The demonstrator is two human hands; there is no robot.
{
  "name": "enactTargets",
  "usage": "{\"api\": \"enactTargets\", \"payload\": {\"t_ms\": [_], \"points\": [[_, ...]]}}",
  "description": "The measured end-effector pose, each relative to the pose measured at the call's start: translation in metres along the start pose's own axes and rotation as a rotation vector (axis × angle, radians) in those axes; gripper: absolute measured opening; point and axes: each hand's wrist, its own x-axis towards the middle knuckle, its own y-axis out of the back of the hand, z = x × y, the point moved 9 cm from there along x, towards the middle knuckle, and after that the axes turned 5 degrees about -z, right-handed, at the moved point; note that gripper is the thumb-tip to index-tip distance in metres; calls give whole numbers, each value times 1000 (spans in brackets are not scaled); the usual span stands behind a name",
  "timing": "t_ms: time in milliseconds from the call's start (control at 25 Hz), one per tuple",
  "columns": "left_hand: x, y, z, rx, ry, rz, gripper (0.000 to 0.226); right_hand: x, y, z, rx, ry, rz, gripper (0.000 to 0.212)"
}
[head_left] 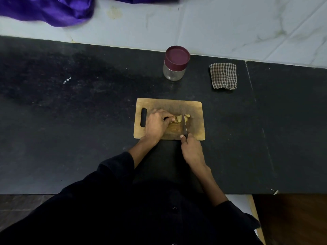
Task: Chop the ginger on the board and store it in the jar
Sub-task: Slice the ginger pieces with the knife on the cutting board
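Observation:
A wooden cutting board (194, 110) with a handle slot lies on the dark counter. Pale ginger (178, 118) sits at the board's middle, with a cut piece (187, 116) just right of the blade. My left hand (156, 123) presses down on the ginger's left end, fingers curled over it. My right hand (191, 149) grips the dark handle of a knife (185, 125), whose thin blade stands between the main ginger and the cut piece. A clear glass jar (174, 71) with a maroon lid (177, 56) screwed on stands behind the board.
A folded checkered cloth (223, 76) lies right of the jar. Purple fabric (47, 9) drapes over the white tiled ledge at the back left. The dark counter (70, 112) stretches wide to the left; its front edge runs near my body.

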Motion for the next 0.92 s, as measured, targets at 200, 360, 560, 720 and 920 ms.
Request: {"api": "enactTargets", "payload": {"t_ms": [200, 360, 560, 720, 920], "points": [[-1, -1, 0, 32, 6, -13, 18, 0, 3, 0, -8, 14, -5, 28], [-4, -2, 4, 105, -11, -9, 21, -1, -2, -11, -58, 78, -15, 27], [-4, -3, 4, 120, -7, -18, 22, 2, -7, -10, -104, 58, -60, 28], [-4, -3, 4, 103, -18, -16, 20, -1, -6, -2, -199, 23, -52, 29], [-3, -2, 4, 101, -18, -4, 19, -1, 6, 1, -184, 12, -30, 25]]}}
